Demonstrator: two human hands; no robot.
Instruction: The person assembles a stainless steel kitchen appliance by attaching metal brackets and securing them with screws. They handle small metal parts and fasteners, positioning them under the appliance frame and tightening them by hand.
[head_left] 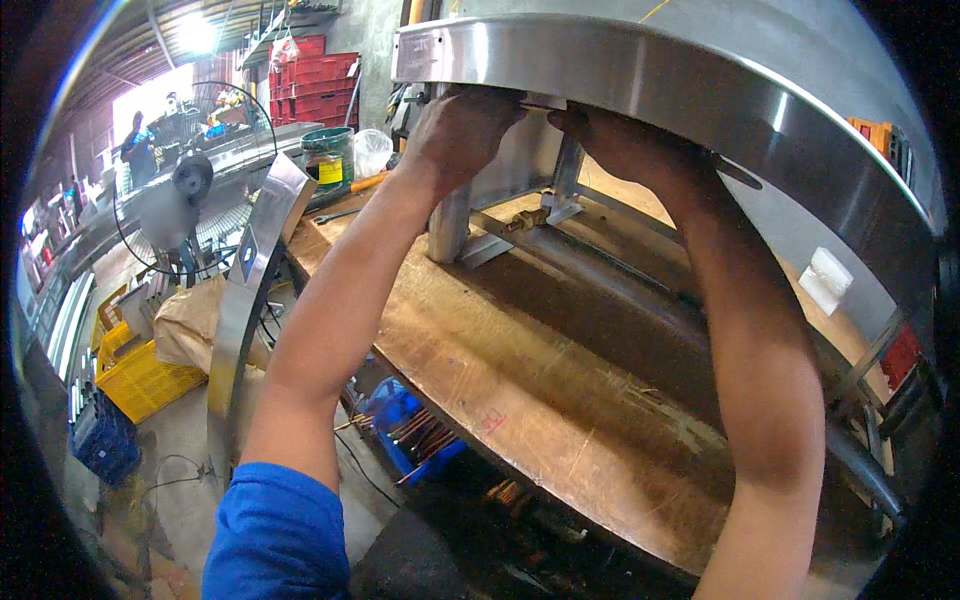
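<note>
A brushed stainless-steel frame with a deep front panel [600, 55] stands on the wooden workbench [480, 365]. Both my arms reach up beneath its lower edge. My left hand [462, 130] is curled closed near the frame's left leg [449, 228], its fingertips hidden by the panel. Closed too, my right hand [625, 148] is a little to the right, fingers bent up under the same edge. A small pale strip shows between the hands. Past my right wrist sticks out a flat, rounded metal end [738, 172]; whether I hold it is unclear. A brass fitting [527, 219] sits on a pipe below.
Left of the bench leans a bent steel sheet [250, 270]. Beyond are a fan [190, 195], a yellow crate [145, 375] and a dark green bucket [328, 155]. Red crates [313, 90] are stacked behind. Under the bench sits a blue bin [405, 420] of copper-coloured rods.
</note>
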